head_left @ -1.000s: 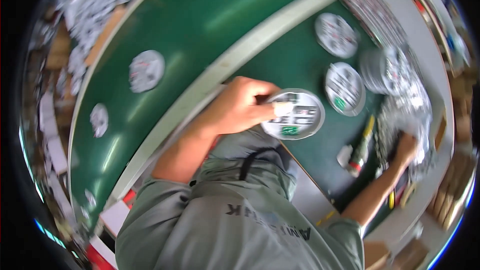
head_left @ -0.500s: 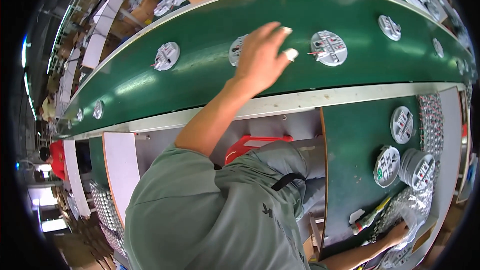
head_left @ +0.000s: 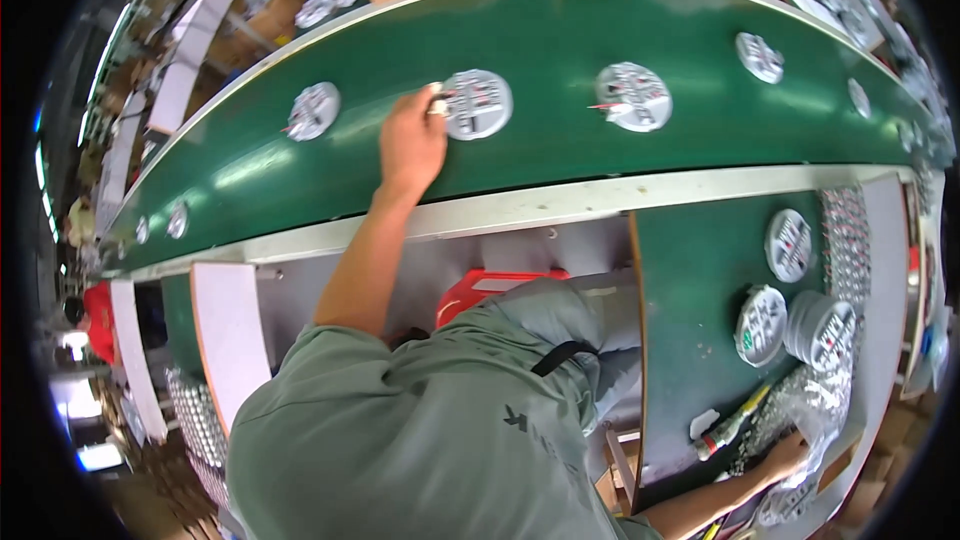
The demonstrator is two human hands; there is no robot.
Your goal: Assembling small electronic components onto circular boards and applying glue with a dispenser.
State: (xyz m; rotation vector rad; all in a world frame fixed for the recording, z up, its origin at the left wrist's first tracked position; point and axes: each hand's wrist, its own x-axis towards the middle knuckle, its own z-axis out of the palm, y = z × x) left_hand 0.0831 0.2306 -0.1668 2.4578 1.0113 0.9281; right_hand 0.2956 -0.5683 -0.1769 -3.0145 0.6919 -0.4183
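Where the long, glossy green work surface (head_left: pixel 390 45) with a pale edging crosses the upper part of the view, the person's left hand (head_left: pixel 412 145) reaches over it, two fingers capped in white at the tips. Those fingertips meet the left edge of a round, pale grey disc with raised white and dark parts (head_left: pixel 484 108), which lies on the green surface; whether they grip it or merely touch it, I cannot tell. Another round grey disc with a thin red lead (head_left: pixel 640 98) lies to its right, and a smaller-looking grey disc (head_left: pixel 314 112) lies to the left of the hand.

At the lower right, the right hand (head_left: pixel 787 456) is at a crumpled, clear plastic bag (head_left: pixel 818 412), its fingers partly hidden, so I cannot tell whether they are closed on anything. Beyond the bag, a stack of round grey discs (head_left: pixel 803 328) leans on its side on the dark green side table (head_left: pixel 690 280), just beside a white-rimmed disc with a green patch (head_left: pixel 762 325). A slim yellow-and-green tool with a red end (head_left: pixel 735 425) lies near the bag, beside a small white scrap (head_left: pixel 704 424).
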